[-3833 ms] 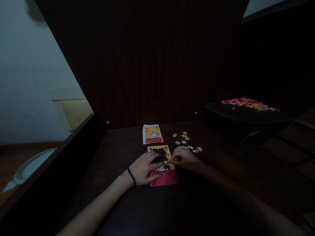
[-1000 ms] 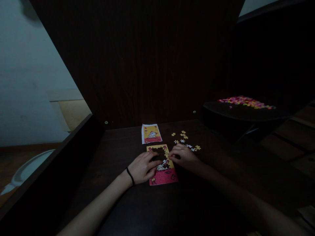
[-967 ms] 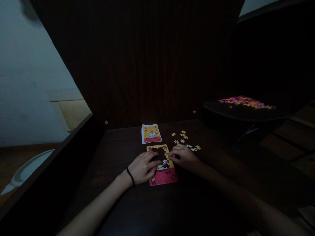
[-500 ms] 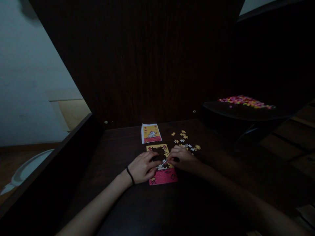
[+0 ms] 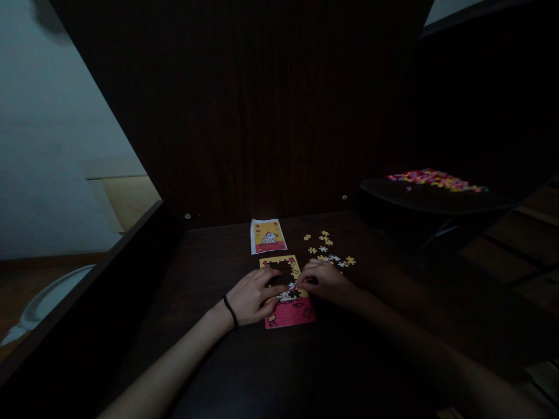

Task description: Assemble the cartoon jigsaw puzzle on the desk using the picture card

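Note:
A jigsaw puzzle point(image 5: 290, 314), yellow along the top and pink below, lies on the dark table with a dark gap in its middle. My left hand point(image 5: 253, 295), a black band at its wrist, rests over the puzzle's left side with fingers spread. At the right edge of the gap, my right hand point(image 5: 322, 280) is closed in a pinch, its fingertips at a small white and red puzzle piece point(image 5: 292, 286). Part of that piece is hard to make out in the dim light. Behind the puzzle sits a paper reference picture point(image 5: 268, 235) of a white animal.
Several loose yellow and white puzzle pieces point(image 5: 324, 250) lie beyond my right hand. Farther right, a heap of colourful small bits point(image 5: 437, 180) sits on a dark chair seat point(image 5: 393, 195). A dark panel point(image 5: 262, 116) stands behind the table, and a raised side board point(image 5: 100, 273) borders the left.
Both hands stay almost in place over the puzzle. The fingers of my right hand have shifted only very slightly.

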